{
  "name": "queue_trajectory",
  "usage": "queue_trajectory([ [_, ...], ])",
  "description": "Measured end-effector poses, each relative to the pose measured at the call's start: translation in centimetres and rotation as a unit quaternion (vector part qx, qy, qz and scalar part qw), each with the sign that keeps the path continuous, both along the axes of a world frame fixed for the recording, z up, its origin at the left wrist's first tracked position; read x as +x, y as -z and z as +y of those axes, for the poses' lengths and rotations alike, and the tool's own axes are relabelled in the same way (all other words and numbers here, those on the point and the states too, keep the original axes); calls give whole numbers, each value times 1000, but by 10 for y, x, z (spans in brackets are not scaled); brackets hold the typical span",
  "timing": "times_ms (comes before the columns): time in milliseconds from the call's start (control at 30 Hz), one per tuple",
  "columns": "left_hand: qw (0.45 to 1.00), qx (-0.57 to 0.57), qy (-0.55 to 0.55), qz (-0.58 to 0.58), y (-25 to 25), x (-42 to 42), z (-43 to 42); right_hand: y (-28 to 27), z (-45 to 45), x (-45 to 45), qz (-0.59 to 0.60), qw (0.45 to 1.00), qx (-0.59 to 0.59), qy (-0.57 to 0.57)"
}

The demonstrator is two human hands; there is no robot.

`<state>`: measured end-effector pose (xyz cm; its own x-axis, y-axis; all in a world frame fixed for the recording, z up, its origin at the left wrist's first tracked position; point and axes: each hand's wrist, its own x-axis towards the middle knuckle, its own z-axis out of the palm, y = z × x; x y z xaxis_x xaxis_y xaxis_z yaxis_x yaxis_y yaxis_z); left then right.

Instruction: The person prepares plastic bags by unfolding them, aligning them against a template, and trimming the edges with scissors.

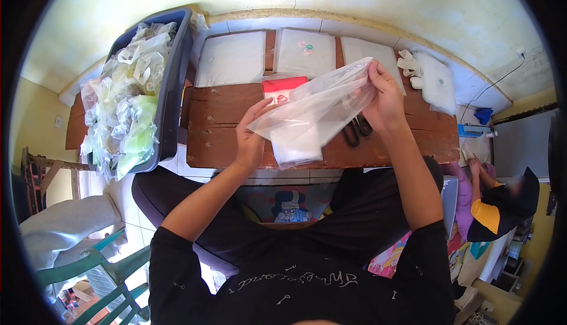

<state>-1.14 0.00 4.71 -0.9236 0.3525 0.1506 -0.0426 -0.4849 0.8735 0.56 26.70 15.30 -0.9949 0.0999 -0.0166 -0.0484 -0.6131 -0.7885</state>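
A clear plastic bag [325,105] is stretched slantwise over the low wooden table. My right hand [384,100] is closed on its upper right corner, with thumb and fingers pinched together. At the bag's lower left end my left hand [251,139] has its fingers closed on the edge. Under the bag lies a red and white plastic packet [284,84], its middle partly covered. Black-handled scissors [352,134] rest on the table beside my right wrist, their blades hidden by the bag and hand.
Several flat stacks of clear bags, including a left stack [231,59] and a middle stack [305,50], line the far side of the wooden table [221,130]. A dark tub [171,109] of crumpled bags stands left. At right sits another person [490,207]; a green chair [112,272] is lower left.
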Motion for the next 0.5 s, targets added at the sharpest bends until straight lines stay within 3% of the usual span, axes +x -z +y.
queue_trajectory([
  [67, 999, 15, -21, -20, -3, -5, -4, 8, 3, 0, 29, 999, -33, -21],
  [133, 987, -23, -110, 114, -13, -14, -8, 7, 5, 1, 59, 995, -65, -45],
  [167, 987, -22, -112, 115, -20, -16, -14, 5, 6, 4, 106, 990, -71, -61],
  [233, 935, -110, -169, 293, -46, -19, -25, -6, -1, 14, 152, 982, -76, -77],
  [267, 935, -110, -169, 293, -55, -19, -29, -18, -8, 22, 125, 988, -96, -4],
  [300, 888, -151, -208, 382, -63, -20, -33, -24, -13, 26, 96, 986, -116, 68],
  [367, 791, -211, -253, 516, -76, -22, -38, -21, -11, 22, 110, 988, -93, 63],
  [433, 792, -245, -219, 514, -65, -25, -42, -10, -3, 17, 124, 988, -68, 59],
  [500, 814, -310, -155, 466, -53, -24, -38, 30, 12, 9, -51, 990, 57, 117],
])
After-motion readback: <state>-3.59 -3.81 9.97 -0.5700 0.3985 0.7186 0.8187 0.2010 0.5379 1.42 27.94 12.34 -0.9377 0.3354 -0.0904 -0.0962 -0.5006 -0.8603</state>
